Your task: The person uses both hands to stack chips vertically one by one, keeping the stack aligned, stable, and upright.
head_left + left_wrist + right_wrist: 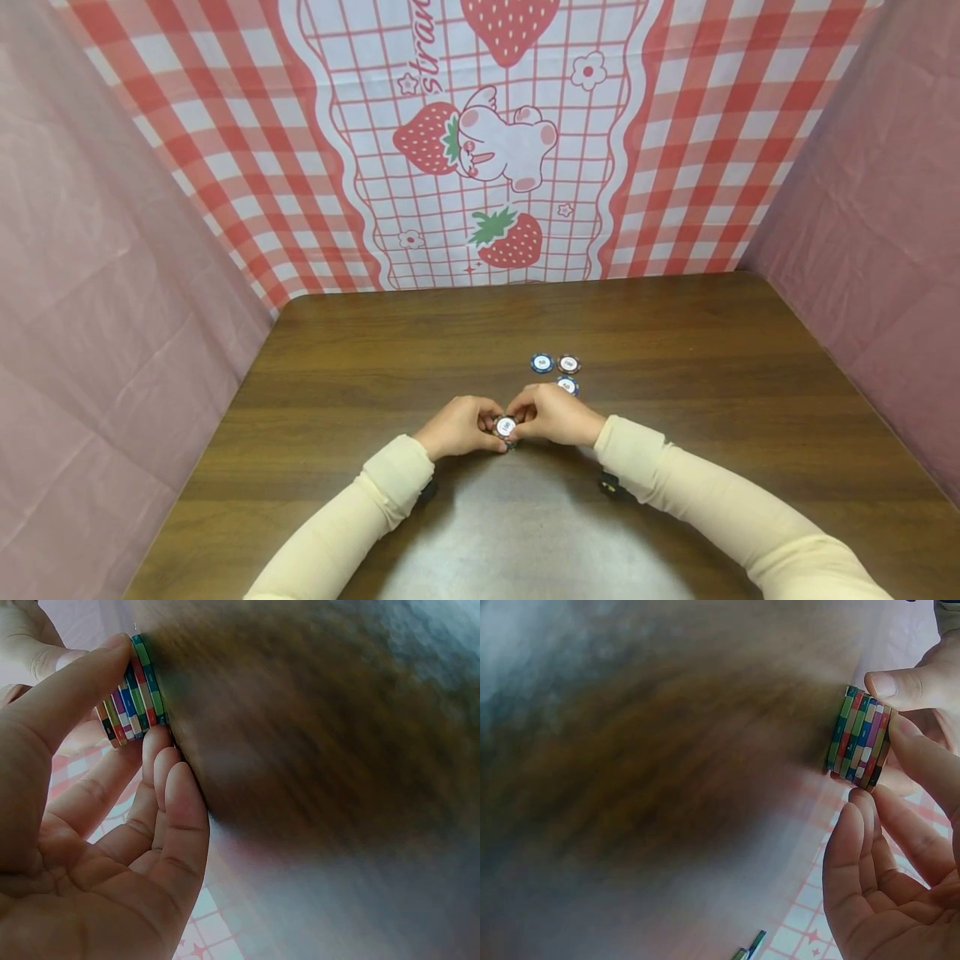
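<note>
A short stack of poker chips stands on the table between the two hands; its top chip has a white centre marked 100. In the left wrist view the stack shows coloured edges of green, red, blue, purple and black. My left hand holds the stack's sides between thumb and fingers. From the other side, my right hand pinches the uppermost poker chip with thumb and index finger, its other fingers loosely bent. The fingers partly cover the stack in the head view.
Beyond the right hand lie a blue chip, a dark chip and another blue chip partly hidden by that hand. The brown wooden table ends at a checked strawberry cloth. Pink curtains hang at both sides.
</note>
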A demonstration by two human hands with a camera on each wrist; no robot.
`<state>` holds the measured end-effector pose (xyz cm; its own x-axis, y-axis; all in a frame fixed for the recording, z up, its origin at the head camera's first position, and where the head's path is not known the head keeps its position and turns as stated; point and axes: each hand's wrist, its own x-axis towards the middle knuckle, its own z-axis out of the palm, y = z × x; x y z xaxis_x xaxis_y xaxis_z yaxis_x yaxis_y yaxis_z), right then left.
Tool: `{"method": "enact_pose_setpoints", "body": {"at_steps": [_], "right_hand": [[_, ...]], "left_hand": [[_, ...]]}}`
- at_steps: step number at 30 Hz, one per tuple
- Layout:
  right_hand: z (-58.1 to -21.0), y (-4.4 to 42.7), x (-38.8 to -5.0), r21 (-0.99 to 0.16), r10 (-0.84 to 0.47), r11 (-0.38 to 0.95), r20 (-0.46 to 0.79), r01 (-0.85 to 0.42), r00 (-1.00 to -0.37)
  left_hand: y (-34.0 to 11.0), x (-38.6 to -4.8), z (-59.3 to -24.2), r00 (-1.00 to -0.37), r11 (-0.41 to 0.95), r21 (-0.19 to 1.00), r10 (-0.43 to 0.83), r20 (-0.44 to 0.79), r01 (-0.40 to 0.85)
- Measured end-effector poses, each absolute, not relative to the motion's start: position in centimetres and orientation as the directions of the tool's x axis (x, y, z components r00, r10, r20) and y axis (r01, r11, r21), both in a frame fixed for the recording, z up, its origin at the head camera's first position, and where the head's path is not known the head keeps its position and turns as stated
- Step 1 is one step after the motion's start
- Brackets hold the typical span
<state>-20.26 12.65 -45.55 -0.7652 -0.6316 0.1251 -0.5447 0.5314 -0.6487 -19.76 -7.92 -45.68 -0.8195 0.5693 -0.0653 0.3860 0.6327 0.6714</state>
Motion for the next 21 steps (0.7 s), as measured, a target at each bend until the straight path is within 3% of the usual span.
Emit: {"method": "enact_pose_setpoints", "body": {"at_steps": [21], "right_hand": [[-45.39,12.74,-20.24,-0.680,-0.606,0.538,0.100,-0.499,-0.789]], "left_hand": [[-7.91,-19.76,-45.64,-0.822,0.637,0.673,0.564,-0.074,0.376]]}}
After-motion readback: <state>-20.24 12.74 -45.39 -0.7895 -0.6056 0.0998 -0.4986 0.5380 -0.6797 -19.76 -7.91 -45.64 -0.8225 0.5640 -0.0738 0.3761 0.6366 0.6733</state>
